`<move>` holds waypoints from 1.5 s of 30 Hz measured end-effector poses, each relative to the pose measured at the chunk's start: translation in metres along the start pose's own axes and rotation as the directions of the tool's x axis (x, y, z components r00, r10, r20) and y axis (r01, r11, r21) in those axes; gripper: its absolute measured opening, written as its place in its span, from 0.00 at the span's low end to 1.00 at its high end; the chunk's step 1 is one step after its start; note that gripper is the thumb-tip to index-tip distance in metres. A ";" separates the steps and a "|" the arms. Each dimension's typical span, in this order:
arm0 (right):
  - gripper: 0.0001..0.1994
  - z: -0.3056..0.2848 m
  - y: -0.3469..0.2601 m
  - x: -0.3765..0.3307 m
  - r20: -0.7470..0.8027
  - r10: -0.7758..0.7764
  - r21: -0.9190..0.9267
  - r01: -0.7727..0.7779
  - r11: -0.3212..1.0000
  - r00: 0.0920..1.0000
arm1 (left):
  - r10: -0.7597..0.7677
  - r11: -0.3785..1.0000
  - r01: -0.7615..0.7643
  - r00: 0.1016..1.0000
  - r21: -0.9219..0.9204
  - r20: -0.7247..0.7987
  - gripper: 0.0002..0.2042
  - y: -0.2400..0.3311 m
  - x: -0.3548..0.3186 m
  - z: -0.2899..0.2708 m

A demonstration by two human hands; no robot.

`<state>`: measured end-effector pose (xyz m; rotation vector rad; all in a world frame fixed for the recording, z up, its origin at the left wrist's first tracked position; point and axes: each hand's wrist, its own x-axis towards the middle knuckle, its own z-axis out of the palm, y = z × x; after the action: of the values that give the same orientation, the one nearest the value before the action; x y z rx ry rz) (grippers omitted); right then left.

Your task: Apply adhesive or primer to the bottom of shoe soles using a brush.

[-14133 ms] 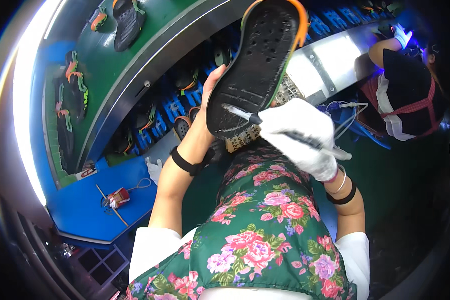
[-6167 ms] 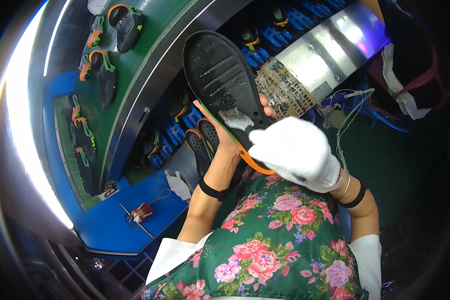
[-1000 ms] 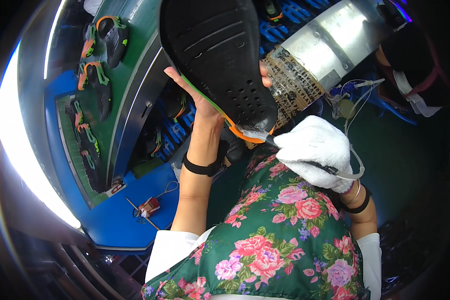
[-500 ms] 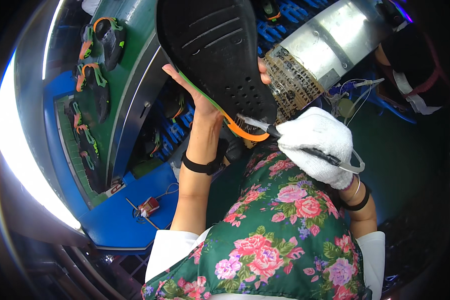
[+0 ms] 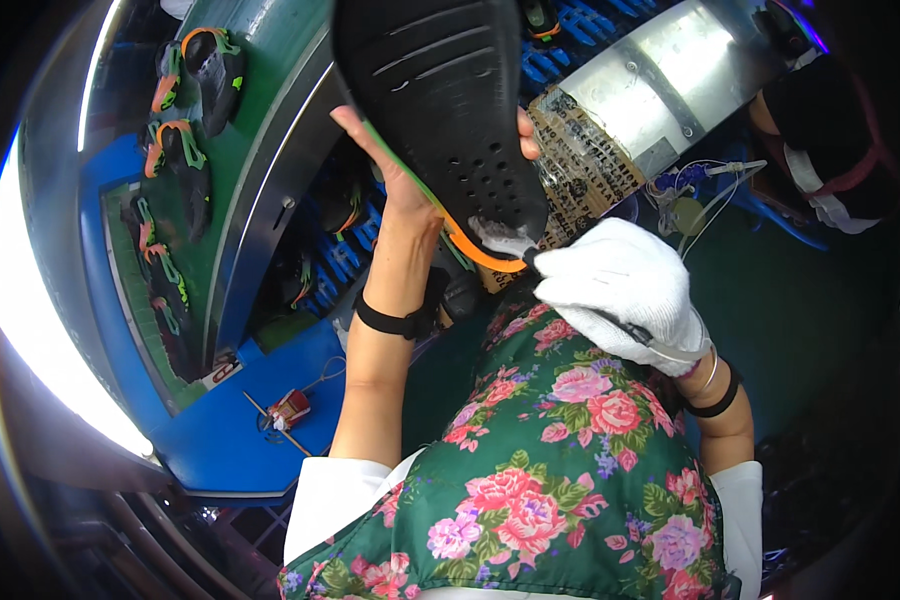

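My bare left hand (image 5: pixel 402 188) is closed round a black shoe sole (image 5: pixel 435 120) with grooves, a patch of small holes and an orange and green rim. Most of its fingers are hidden behind the sole; fingertips show at the right edge. In my right hand (image 5: pixel 620 290), covered by a white knit glove, is a slim brush with a black handle and a pale tube at its back end. The whitish brush head (image 5: pixel 505 238) lies against the sole's near end, just inside the orange rim, where the surface looks wet.
At the left, a green conveyor belt (image 5: pixel 262 95) carries several black shoes with orange and green trim. A blue tabletop (image 5: pixel 220 440) below it holds a small red object (image 5: pixel 290 408) with a stick. Beyond my right hand stands a metal housing (image 5: pixel 660 70) edged with taped cardboard (image 5: pixel 590 150).
The brush head has moved slightly left and now lies flatter across the sole's near end. My left hand and the sole have shifted a little.
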<state>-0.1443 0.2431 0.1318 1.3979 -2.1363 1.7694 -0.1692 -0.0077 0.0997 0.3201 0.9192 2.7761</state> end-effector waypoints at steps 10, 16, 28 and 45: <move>0.12 0.003 0.014 -0.002 0.100 -0.114 0.014 0.113 0.994 0.989 | -0.221 0.973 0.223 0.974 -0.052 0.045 0.64 -0.002 0.001 -0.011; 0.12 -0.009 0.014 0.004 0.267 -0.045 0.307 -0.041 0.951 0.963 | -0.333 0.943 0.334 0.940 0.006 -0.072 0.59 -0.004 -0.009 -0.013; 0.10 -0.005 0.032 0.019 0.310 -0.202 0.235 0.131 0.963 0.929 | -0.322 0.732 0.565 0.780 0.381 -0.537 0.46 -0.008 -0.013 0.004; 0.09 -0.022 0.037 0.041 -0.087 0.371 0.260 -0.338 0.904 0.925 | -0.330 0.902 0.213 0.901 -0.376 -0.281 0.23 -0.066 -0.055 -0.018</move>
<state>-0.2029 0.2346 0.1336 0.9256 -2.2792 2.2460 -0.1139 0.0197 0.0377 -0.3306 0.4791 2.6895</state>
